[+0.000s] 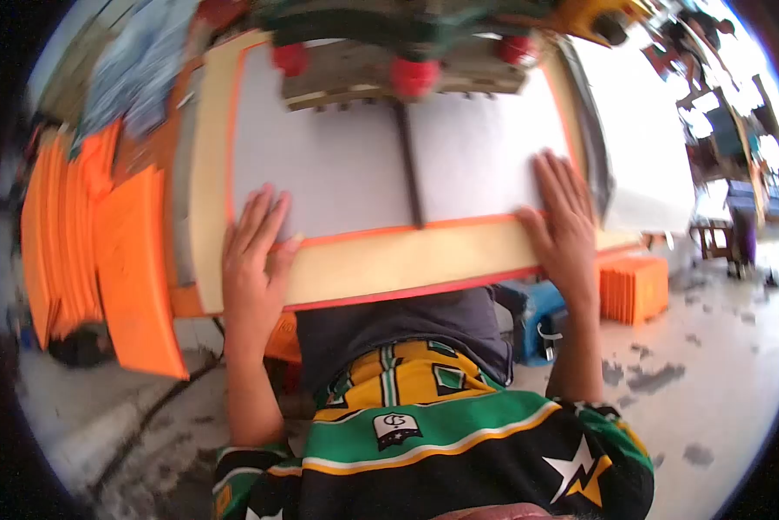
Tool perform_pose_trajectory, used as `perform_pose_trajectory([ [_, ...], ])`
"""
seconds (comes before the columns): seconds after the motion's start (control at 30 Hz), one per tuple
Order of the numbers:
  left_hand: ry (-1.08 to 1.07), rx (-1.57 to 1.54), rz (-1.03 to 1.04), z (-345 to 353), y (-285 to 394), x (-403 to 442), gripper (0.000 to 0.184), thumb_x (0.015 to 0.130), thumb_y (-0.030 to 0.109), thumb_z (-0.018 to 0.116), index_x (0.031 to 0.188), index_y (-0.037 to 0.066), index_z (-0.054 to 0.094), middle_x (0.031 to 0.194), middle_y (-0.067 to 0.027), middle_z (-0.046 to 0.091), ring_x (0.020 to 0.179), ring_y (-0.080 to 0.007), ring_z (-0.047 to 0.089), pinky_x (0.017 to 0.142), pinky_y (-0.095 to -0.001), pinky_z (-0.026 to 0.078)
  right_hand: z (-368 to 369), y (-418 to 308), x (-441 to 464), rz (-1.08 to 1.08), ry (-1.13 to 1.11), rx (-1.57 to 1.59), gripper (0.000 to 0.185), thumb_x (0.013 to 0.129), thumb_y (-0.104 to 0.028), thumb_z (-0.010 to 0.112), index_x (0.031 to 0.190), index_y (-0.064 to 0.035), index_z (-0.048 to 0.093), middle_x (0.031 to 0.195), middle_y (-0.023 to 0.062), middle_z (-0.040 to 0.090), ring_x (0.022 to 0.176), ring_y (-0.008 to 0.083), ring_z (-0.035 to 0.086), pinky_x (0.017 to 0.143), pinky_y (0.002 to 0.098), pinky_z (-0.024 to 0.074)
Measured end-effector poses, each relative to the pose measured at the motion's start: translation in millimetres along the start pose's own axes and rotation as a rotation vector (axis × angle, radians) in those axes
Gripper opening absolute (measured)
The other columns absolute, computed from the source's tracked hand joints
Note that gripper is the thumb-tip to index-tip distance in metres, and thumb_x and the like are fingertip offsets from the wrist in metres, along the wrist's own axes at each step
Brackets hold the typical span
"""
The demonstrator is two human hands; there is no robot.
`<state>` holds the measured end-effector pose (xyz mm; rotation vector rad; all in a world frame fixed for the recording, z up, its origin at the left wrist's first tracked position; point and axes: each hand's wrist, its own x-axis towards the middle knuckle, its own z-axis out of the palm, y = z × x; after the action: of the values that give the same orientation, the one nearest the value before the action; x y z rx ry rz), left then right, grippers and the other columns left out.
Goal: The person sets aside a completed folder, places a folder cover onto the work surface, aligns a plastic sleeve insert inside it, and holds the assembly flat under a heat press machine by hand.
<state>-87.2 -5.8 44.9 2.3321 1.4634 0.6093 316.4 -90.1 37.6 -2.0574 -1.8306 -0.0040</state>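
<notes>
A pale grey sheet (337, 173) with an orange border and a dark strip (409, 165) down its middle lies flat on a cream board (407, 264). My left hand (255, 251) rests on the sheet's near left corner, fingers spread and pointing away from me. On the near right corner lies my right hand (563, 217), thumb apart from the fingers. Neither hand grips anything. Above the far part of the sheet is a dark green machine frame with red knobs (415, 78) and a metal plate (320, 85), which hides the far middle edge.
Stacked orange pieces (64, 243) stand at the left, beside blue-grey plastic (138, 78). More orange pieces (634, 289) are at the lower right, near a blue object (532, 321). A white surface (641, 130) borders the board on the right. People and furniture appear blurred at far right.
</notes>
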Motion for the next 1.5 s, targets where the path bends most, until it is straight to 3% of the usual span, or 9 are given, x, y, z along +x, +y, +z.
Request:
perform_pose_trajectory([
  [0.13,0.042,0.088,-0.093,-3.7,-7.1,-12.6,0.052,0.107,0.034,0.065,0.155,0.015,0.059,0.164,-0.0098,0.052,0.155,-0.0312,0.044,0.127,-0.0644,0.025,-0.7,2.5,-3.1,0.026,0.043,0.054,0.064,0.103,-0.040,0.065,0.157,-0.0057,0.054,0.164,0.0145,0.052,0.156,0.0360,0.041,0.128,0.0501,0.0307],
  [0.33,0.132,0.092,-0.082,-3.6,-12.6,-19.3,0.048,0.107,0.036,0.065,0.150,0.013,0.065,0.159,-0.0085,0.058,0.152,-0.0309,0.048,0.126,-0.0664,0.027,2.2,0.5,-4.6,0.002,0.126,0.065,0.052,0.106,-0.031,0.060,0.148,0.0016,0.060,0.158,0.0202,0.057,0.151,0.0392,0.047,0.126,0.0505,0.0338],
  [0.43,0.077,0.093,-0.090,-8.9,-14.9,-19.2,0.049,0.105,0.026,0.066,0.153,0.016,0.062,0.164,-0.0073,0.053,0.155,-0.0292,0.044,0.130,-0.0603,0.023,6.6,3.3,-8.3,0.000,0.182,0.088,0.046,0.109,-0.027,0.057,0.145,0.0006,0.063,0.153,0.0203,0.061,0.147,0.0399,0.052,0.124,0.0495,0.0371],
  [0.6,0.069,0.049,-0.061,-21.6,-27.6,-25.0,0.048,0.104,0.024,0.067,0.151,0.015,0.063,0.162,-0.0069,0.055,0.154,-0.0284,0.046,0.129,-0.0576,0.027,5.5,3.9,-14.3,0.000,0.238,0.140,0.034,0.111,-0.022,0.054,0.128,0.0041,0.067,0.148,0.0244,0.063,0.142,0.0392,0.058,0.119,0.0480,0.0438],
  [0.7,0.065,0.019,-0.034,-26.5,-31.4,-26.7,0.050,0.101,0.022,0.068,0.150,0.013,0.064,0.161,-0.0071,0.056,0.154,-0.0285,0.047,0.129,-0.0569,0.029,4.8,3.0,-17.4,0.018,0.224,0.161,0.031,0.108,-0.015,0.055,0.126,0.0072,0.065,0.146,0.0265,0.064,0.141,0.0440,0.057,0.121,0.0519,0.0409],
  [1.1,0.051,-0.060,0.011,-25.1,-48.3,-30.5,0.054,0.101,0.038,0.064,0.145,0.007,0.067,0.159,-0.0113,0.058,0.150,-0.0334,0.051,0.125,-0.0626,0.030,5.9,-3.2,-16.5,0.071,0.166,0.145,0.035,0.111,-0.019,0.051,0.133,0.0069,0.060,0.150,0.0296,0.059,0.143,0.0452,0.054,0.122,0.0536,0.0387],
  [1.2,0.054,-0.025,0.009,-28.3,-47.0,-27.8,0.049,0.103,0.043,0.064,0.133,0.005,0.074,0.148,-0.0128,0.067,0.143,-0.0312,0.060,0.121,-0.0602,0.037,6.6,0.9,-15.7,0.078,0.132,0.143,0.035,0.112,-0.024,0.052,0.132,0.0046,0.057,0.151,0.0285,0.056,0.145,0.0432,0.051,0.122,0.0533,0.0380],
  [1.5,-0.009,-0.076,-0.041,-28.6,-46.7,-29.3,0.048,0.107,0.045,0.058,0.128,0.006,0.077,0.140,-0.0126,0.072,0.136,-0.0316,0.066,0.120,-0.0633,0.037,5.2,7.2,-17.4,0.097,0.090,0.068,0.039,0.112,-0.034,0.046,0.130,-0.0002,0.053,0.152,0.0249,0.053,0.145,0.0391,0.048,0.122,0.0533,0.0345],
])
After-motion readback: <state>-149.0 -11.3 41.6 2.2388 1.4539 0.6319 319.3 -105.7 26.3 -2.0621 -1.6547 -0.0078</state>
